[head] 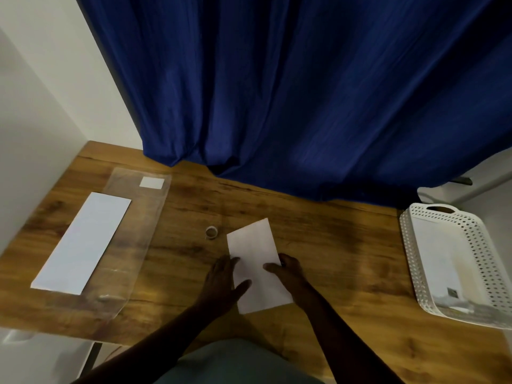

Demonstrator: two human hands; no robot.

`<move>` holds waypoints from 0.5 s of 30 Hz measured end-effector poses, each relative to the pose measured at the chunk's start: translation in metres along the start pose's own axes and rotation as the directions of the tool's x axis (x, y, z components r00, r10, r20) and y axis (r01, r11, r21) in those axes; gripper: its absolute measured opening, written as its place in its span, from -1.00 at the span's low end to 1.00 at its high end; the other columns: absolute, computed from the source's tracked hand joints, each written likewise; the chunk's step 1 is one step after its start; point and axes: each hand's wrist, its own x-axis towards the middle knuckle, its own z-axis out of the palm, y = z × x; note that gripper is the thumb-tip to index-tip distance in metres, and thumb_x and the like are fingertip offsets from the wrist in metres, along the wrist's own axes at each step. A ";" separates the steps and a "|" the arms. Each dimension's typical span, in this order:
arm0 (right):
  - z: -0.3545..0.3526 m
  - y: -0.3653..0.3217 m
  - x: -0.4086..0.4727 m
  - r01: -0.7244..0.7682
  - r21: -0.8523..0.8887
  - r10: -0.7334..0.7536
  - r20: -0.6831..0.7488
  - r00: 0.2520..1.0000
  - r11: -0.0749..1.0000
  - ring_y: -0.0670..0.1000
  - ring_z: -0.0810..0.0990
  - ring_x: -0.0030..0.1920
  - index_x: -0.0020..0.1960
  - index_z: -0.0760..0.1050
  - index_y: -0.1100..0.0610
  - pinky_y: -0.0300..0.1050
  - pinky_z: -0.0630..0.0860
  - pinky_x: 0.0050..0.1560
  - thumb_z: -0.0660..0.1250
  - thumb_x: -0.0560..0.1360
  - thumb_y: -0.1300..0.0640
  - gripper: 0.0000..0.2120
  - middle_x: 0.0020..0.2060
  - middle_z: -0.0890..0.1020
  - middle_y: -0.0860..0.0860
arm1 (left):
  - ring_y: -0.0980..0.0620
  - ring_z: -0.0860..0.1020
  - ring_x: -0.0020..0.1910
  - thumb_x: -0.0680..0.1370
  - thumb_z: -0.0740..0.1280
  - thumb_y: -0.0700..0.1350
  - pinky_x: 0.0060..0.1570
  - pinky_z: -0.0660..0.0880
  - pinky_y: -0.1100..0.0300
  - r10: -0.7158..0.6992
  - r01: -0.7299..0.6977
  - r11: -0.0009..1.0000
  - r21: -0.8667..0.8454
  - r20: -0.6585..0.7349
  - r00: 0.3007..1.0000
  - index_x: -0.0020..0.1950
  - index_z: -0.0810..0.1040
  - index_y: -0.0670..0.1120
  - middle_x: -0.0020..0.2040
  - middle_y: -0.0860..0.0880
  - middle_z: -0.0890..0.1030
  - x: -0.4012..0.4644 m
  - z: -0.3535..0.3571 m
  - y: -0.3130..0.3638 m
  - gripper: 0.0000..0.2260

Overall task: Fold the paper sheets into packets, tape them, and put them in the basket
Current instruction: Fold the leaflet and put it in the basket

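A white folded paper sheet point(256, 256) lies on the wooden table point(346, 259) just in front of me. My left hand point(223, 281) rests flat on its left edge with the thumb across the paper. My right hand point(286, 268) presses on its right edge, fingers spread over the sheet. A small roll of clear tape point(211, 232) stands just beyond the paper's far left corner. A stack of white sheets point(83, 242) lies at the left. The white perforated basket point(415, 261) sits at the table's right end.
A clear plastic sleeve point(144, 231) with a small white label lies under and beside the stack. A dark blue curtain point(304, 92) hangs over the table's far edge. A white wall borders the left side.
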 end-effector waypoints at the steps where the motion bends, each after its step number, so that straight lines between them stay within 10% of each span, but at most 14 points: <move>1: -0.003 -0.005 -0.006 0.005 0.088 -0.009 0.043 0.999 0.996 0.07 0.62 0.05 0.18 0.53 0.00 0.03 0.59 0.04 0.45 0.48 0.05 -0.72 0.08 0.65 0.00 | -0.07 0.32 0.45 0.50 0.28 0.34 0.39 0.41 -0.10 -0.039 0.036 0.992 -0.117 -0.025 0.999 0.54 0.21 0.02 0.50 0.00 0.30 0.002 -0.003 0.009 -0.28; 4: -0.015 -0.013 -0.018 -0.010 0.314 -0.033 0.133 0.991 0.949 0.18 0.63 0.11 0.24 0.53 -0.01 0.24 0.60 0.14 0.47 0.44 0.10 -0.62 0.12 0.66 0.07 | -0.03 0.46 0.32 0.45 0.44 0.21 0.23 0.54 -0.10 -0.181 0.134 0.849 -0.511 -0.044 0.982 0.54 0.14 0.04 0.40 0.03 0.40 0.006 -0.019 0.035 -0.22; 8: -0.030 -0.023 -0.030 -0.003 0.467 -0.126 0.245 0.961 0.884 0.25 0.62 0.16 0.32 0.49 0.05 0.28 0.58 0.15 0.45 0.45 0.15 -0.55 0.17 0.65 0.14 | -0.14 0.61 0.17 0.34 0.57 0.17 0.13 0.58 -0.22 -0.189 0.308 0.417 -0.855 0.249 0.950 0.38 0.44 0.05 0.25 -0.09 0.60 0.012 -0.044 0.044 -0.33; 11: -0.035 -0.027 -0.032 0.020 0.491 -0.160 0.244 0.956 0.871 0.28 0.60 0.20 0.35 0.48 0.07 0.35 0.54 0.20 0.47 0.40 0.11 -0.47 0.21 0.63 0.17 | -0.14 0.59 0.21 0.33 0.55 0.19 0.18 0.54 -0.27 -0.127 0.252 0.475 -0.843 0.217 0.968 0.42 0.38 0.08 0.30 -0.09 0.57 0.014 -0.045 0.049 -0.28; 15: -0.036 -0.033 -0.032 0.062 0.522 -0.188 0.192 0.963 0.851 0.29 0.60 0.20 0.36 0.48 0.07 0.38 0.53 0.19 0.48 0.43 0.14 -0.48 0.21 0.63 0.17 | -0.08 0.41 0.30 0.42 0.54 0.03 0.23 0.52 -0.13 -0.222 0.077 0.810 -0.581 -0.183 0.958 0.50 0.15 -0.04 0.43 -0.05 0.28 0.020 -0.041 0.061 -0.20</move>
